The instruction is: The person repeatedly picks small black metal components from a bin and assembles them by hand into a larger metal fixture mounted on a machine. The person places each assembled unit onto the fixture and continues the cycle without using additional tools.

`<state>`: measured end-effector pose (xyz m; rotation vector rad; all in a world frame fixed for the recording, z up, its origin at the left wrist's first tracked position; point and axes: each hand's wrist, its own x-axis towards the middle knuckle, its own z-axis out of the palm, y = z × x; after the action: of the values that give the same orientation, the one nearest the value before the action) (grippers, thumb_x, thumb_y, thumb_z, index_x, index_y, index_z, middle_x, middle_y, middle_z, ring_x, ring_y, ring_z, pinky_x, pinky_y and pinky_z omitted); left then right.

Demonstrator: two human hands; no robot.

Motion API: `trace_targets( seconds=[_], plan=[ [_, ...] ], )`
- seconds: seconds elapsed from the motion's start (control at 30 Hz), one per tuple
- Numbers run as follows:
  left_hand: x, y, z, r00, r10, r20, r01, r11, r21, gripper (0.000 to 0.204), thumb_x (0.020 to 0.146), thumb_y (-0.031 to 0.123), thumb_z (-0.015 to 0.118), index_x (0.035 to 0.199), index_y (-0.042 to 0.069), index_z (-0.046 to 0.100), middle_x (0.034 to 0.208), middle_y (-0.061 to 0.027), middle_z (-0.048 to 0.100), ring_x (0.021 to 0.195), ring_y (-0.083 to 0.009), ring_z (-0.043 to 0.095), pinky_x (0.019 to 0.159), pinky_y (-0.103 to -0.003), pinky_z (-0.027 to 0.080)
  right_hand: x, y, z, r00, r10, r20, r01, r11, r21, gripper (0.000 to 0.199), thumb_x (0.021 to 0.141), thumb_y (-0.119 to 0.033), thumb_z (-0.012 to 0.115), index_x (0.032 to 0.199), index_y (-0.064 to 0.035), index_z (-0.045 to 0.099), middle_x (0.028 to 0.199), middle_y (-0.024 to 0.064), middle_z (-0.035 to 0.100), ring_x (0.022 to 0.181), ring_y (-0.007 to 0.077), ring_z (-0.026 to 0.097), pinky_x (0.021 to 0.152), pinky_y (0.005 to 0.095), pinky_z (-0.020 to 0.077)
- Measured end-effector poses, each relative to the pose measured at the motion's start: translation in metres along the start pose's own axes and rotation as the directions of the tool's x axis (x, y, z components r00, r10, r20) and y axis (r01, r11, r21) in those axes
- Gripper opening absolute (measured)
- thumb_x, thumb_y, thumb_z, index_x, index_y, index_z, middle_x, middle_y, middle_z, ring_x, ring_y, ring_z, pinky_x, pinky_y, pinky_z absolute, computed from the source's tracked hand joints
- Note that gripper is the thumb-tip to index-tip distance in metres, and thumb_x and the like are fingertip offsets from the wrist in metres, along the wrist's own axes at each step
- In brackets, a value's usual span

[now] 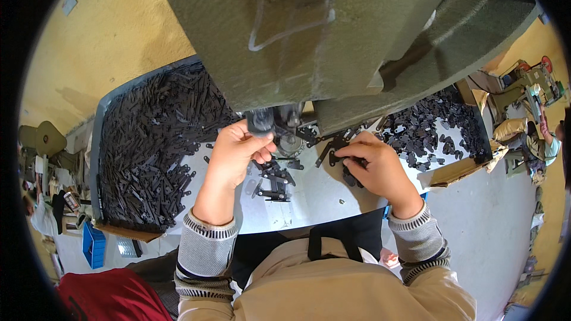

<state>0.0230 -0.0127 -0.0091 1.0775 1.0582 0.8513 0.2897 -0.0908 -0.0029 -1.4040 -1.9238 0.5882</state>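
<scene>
My left hand [235, 151] is raised at the machine's working end, its fingers curled in a pinch beside a dark cylindrical machine part [260, 122]. Anything between those fingertips is hidden. Over the table to the right, my right hand [380, 166] has thumb and forefinger bent close together at a small heap of flat black pieces [338, 144]. Whether they grip one piece is too small to make out. Between my hands, black link-shaped pieces [275, 184] lie scattered on the pale tabletop [285, 217].
The big green machine body [285, 35] overhangs the table. Left, a heap of long black links [154, 137] fills a walled area; right, shorter black pieces [437, 125] lie behind a cardboard edge [458, 172]. A blue bin [93, 245] stands at the lower left. A person [553, 142] sits far right.
</scene>
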Motion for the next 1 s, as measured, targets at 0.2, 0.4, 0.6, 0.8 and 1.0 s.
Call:
trace_targets(
  seconds=[0.2, 0.4, 0.6, 0.8, 1.0],
  plan=[
    [-0.002, -0.001, -0.002, 1.000, 0.023, -0.021, -0.025, 0.992, -0.122, 0.013, 0.088, 0.013, 0.065, 0.090, 0.000, 0.062, 0.070, -0.0058, 0.063, 0.056, -0.0092, 0.055, 0.051, -0.020, 0.043, 0.021, 0.003, 0.000, 0.984, -0.087, 0.158, 0.109, 0.985, -0.133, 0.012, 0.076, -0.009, 0.066, 0.087, -0.0055, 0.068, 0.083, 0.0106, 0.062, 0.069, 0.0307, 0.061, 0.064, 0.0362, 0.0496],
    [0.000, -0.003, -0.013, 0.972, 0.203, -0.119, -0.227, 0.942, -0.247, 0.003, 0.088, 0.006, 0.058, 0.091, 0.006, 0.058, 0.075, -0.0012, 0.058, 0.062, -0.0070, 0.053, 0.051, -0.018, 0.038, 0.037, -0.008, 0.006, 0.983, -0.023, 0.183, 0.011, 0.998, 0.066, 0.011, 0.081, -0.014, 0.066, 0.085, -0.0036, 0.065, 0.084, 0.0131, 0.065, 0.068, 0.0308, 0.060, 0.063, 0.0374, 0.0481],
    [-0.003, -0.003, -0.017, 0.905, 0.331, -0.269, -0.394, 0.890, -0.229, 0.013, 0.081, -0.004, 0.052, 0.088, 0.006, 0.058, 0.076, 0.0020, 0.053, 0.059, -0.0037, 0.043, 0.049, -0.016, 0.031, 0.071, -0.030, 0.027, 0.974, -0.224, -0.030, 0.219, 0.969, -0.116, 0.020, 0.082, -0.017, 0.069, 0.092, -0.0015, 0.062, 0.080, 0.0115, 0.062, 0.070, 0.0246, 0.058, 0.064, 0.0354, 0.0463],
    [-0.004, -0.002, -0.009, 0.917, 0.311, -0.251, -0.370, 0.897, -0.241, 0.014, 0.080, -0.006, 0.053, 0.088, 0.005, 0.057, 0.076, 0.0013, 0.054, 0.060, -0.0047, 0.045, 0.050, -0.017, 0.032, 0.081, -0.037, 0.027, 0.996, -0.084, 0.038, 0.088, 0.989, -0.118, 0.023, 0.080, -0.016, 0.071, 0.097, -0.0026, 0.063, 0.071, 0.0084, 0.058, 0.065, 0.0176, 0.054, 0.059, 0.0324, 0.0435],
    [0.001, -0.003, -0.002, 0.930, 0.308, -0.203, -0.343, 0.923, -0.173, 0.015, 0.081, -0.008, 0.051, 0.091, 0.002, 0.055, 0.070, 0.0001, 0.053, 0.057, -0.0051, 0.044, 0.049, -0.019, 0.032, 0.062, -0.017, 0.033, 0.994, 0.110, -0.001, -0.100, 0.909, 0.404, 0.013, 0.085, -0.008, 0.061, 0.095, -0.0014, 0.065, 0.076, 0.0053, 0.059, 0.064, 0.0125, 0.052, 0.051, 0.0267, 0.0377]
  ],
)
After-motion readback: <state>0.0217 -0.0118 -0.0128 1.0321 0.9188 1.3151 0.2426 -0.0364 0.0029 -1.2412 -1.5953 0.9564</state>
